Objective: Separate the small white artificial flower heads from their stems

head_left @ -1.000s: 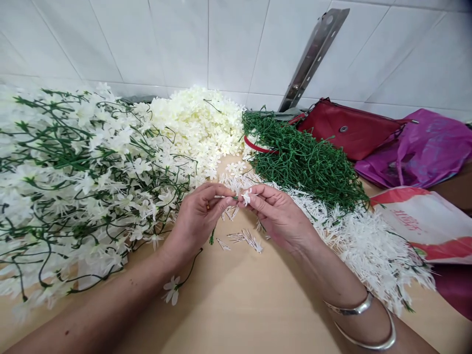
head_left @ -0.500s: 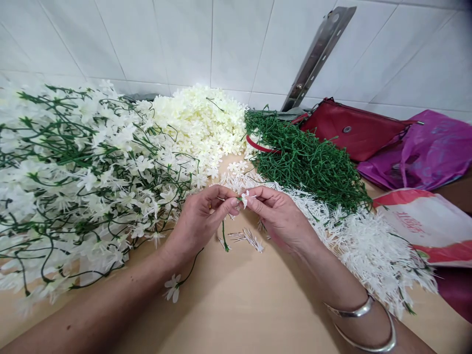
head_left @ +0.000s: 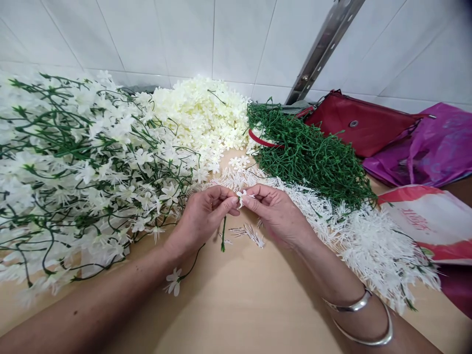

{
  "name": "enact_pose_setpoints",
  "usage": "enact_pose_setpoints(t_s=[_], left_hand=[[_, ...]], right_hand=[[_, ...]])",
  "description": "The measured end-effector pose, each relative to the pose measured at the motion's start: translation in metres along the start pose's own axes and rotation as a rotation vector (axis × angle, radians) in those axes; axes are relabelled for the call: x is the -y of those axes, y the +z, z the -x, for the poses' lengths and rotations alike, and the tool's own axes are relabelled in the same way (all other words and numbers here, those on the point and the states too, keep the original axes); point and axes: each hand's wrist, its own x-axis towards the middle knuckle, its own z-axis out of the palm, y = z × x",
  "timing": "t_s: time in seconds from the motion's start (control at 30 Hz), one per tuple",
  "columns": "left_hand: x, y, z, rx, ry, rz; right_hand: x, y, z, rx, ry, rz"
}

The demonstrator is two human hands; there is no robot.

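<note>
My left hand (head_left: 208, 214) and my right hand (head_left: 276, 211) meet fingertip to fingertip over the table. Between them is a small white artificial flower (head_left: 241, 198). My left fingers are pinched around its base, where a green stem (head_left: 223, 236) hangs down below that hand. On the other side, my right thumb and forefinger grip the flower's petal side; a thin white tip shows there. Just beneath lie a few loose white stamens (head_left: 252, 235). A single white flower on a stem (head_left: 173, 281) rests by my left forearm.
Stemmed white flowers (head_left: 92, 172) are heaped at left, cream blossoms (head_left: 206, 113) at the back. Green stems (head_left: 313, 152) and white stamens (head_left: 383, 250) pile at right. Beyond sit a red handbag (head_left: 342, 120), a purple plastic bag (head_left: 424, 147) and a white-and-red bag (head_left: 424, 216).
Both hands stay nearly in place, pinched at the flower. The green at the flower's base between the fingers is now less visible. The camera view has shifted slightly.
</note>
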Motion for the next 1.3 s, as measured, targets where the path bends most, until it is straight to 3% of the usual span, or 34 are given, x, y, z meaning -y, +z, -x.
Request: enact_pose_setpoints(t_s=[0.27, 0.57, 1.3], left_hand=[[0.000, -0.001, -0.001, 0.005, -0.014, -0.084], [-0.006, 0.003, 0.000, 0.068, -0.017, -0.099], [-0.009, 0.000, -0.003, 0.087, -0.032, -0.124]], right_hand=[[0.003, 0.001, -0.001, 0.013, 0.042, 0.062], [0.016, 0.001, 0.004, -0.002, 0.132, -0.078], [0.012, -0.002, 0.000, 0.030, 0.108, -0.083]])
